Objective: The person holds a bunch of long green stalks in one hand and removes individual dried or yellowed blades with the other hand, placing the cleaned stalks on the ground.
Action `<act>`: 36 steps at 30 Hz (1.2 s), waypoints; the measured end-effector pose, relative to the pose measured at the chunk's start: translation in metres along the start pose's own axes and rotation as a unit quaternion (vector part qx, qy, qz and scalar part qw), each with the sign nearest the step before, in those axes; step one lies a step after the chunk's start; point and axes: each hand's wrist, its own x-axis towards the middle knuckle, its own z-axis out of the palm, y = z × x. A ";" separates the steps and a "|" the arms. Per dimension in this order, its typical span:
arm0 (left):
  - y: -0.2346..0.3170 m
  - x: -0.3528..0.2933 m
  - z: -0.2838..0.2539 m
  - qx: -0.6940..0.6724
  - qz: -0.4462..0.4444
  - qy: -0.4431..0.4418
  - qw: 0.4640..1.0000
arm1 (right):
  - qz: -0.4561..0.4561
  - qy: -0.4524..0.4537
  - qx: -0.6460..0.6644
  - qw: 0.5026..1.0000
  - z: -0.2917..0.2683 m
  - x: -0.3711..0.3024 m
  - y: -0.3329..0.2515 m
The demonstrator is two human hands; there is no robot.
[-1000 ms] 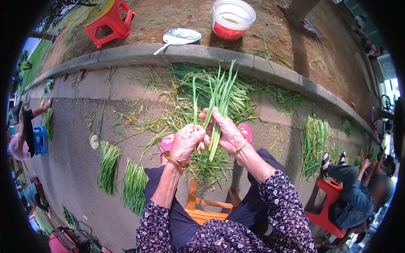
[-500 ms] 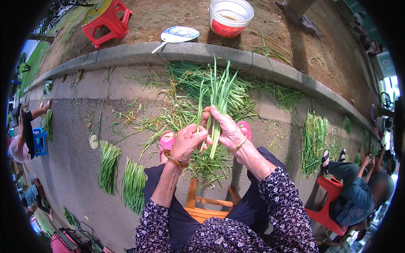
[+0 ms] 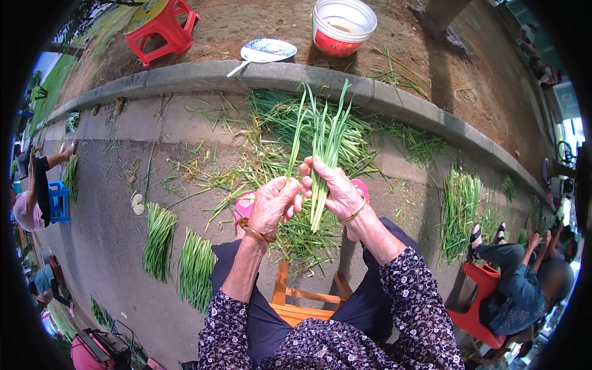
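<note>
A small bunch of garlic chives (image 3: 328, 135) stands upright in my right hand (image 3: 338, 190), its pale stems sticking out below the fingers. My left hand (image 3: 271, 206), closed beside it, pinches a thin chive stalk (image 3: 297, 145) that leans slightly away from the bunch. The fingertips of both hands nearly meet; whether they touch I cannot tell. Beyond them a large heap of chives (image 3: 271, 114) lies against the kerb. Loose leaves and trimmings (image 3: 302, 246) are scattered under my hands, between my feet in pink slippers.
Two neat chive bundles (image 3: 159, 240) lie at my left, another bundle (image 3: 459, 213) at right. On the kerb rests a hand fan (image 3: 269, 50); behind stand a white bucket (image 3: 345, 31) and a red stool (image 3: 161, 31). A person (image 3: 524, 290) sits at right, others at left.
My left hand has drawn its stalk a little left, opening a gap from the bunch. The bunch in my right hand has tilted slightly right. The whole view has shifted a little.
</note>
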 end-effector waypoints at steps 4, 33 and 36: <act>-0.002 0.001 0.001 0.006 -0.015 0.008 1.000 | 0.002 0.024 -0.048 0.999 0.004 -0.001 0.001; -0.002 -0.005 -0.001 0.230 -0.036 -0.053 0.971 | 0.025 -0.029 -0.003 0.999 0.003 0.001 0.002; -0.001 -0.005 0.000 0.211 -0.018 -0.035 0.977 | 0.020 -0.032 0.017 0.999 0.001 0.002 0.003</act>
